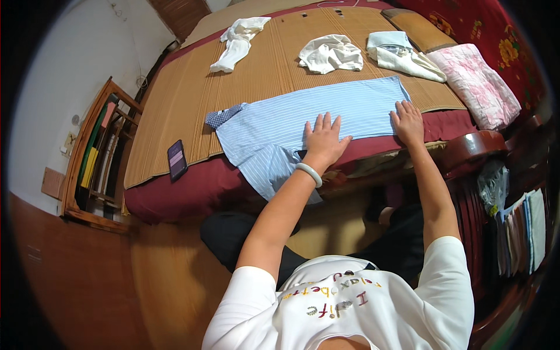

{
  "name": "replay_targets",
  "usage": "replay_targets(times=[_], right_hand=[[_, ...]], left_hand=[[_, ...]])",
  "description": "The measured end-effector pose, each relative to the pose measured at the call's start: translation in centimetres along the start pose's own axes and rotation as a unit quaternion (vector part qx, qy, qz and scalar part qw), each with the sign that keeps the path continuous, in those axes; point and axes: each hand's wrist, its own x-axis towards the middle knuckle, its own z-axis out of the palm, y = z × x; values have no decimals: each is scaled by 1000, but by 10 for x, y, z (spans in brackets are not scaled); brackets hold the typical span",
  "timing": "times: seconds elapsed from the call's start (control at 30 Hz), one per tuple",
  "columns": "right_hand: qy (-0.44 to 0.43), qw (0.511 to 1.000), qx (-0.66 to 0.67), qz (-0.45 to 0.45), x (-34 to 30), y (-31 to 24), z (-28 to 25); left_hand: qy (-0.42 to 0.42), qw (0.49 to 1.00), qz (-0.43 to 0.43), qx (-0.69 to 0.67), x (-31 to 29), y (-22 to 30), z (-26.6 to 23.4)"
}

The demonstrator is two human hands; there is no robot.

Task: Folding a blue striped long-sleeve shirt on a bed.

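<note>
A light blue shirt with white stripes (315,105) lies spread sideways along the near edge of the bed, its dark patterned collar (224,118) at the left. One sleeve (268,172) hangs down over the bed's edge. My left hand (325,140), with a pale bangle on the wrist, rests flat on the shirt's near side, fingers spread. Flat against the shirt's right end is my right hand (408,121), its fingers stretched out. Neither hand grips the cloth.
Behind the shirt lie crumpled white clothes (331,53), a long white garment (239,44) and a folded pale garment (402,55). A pink-white quilt (475,84) sits at the right. On the bamboo mat (186,105), a phone (177,159) rests near the left edge. Folded cloths (525,230) hang at the right.
</note>
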Motion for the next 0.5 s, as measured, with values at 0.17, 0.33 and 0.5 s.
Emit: replay_targets(times=[0.17,0.33,0.5], right_hand=[[3,1000,-8,1,2,8,5],[23,1000,-1,-17,3,7,4],[37,999,-7,-25,3,10,5]], left_hand=[[75,996,-8,41,-6,-65,7],[96,986,-127,56,-43,-169,-21],[137,973,-176,63,-61,-224,-16]])
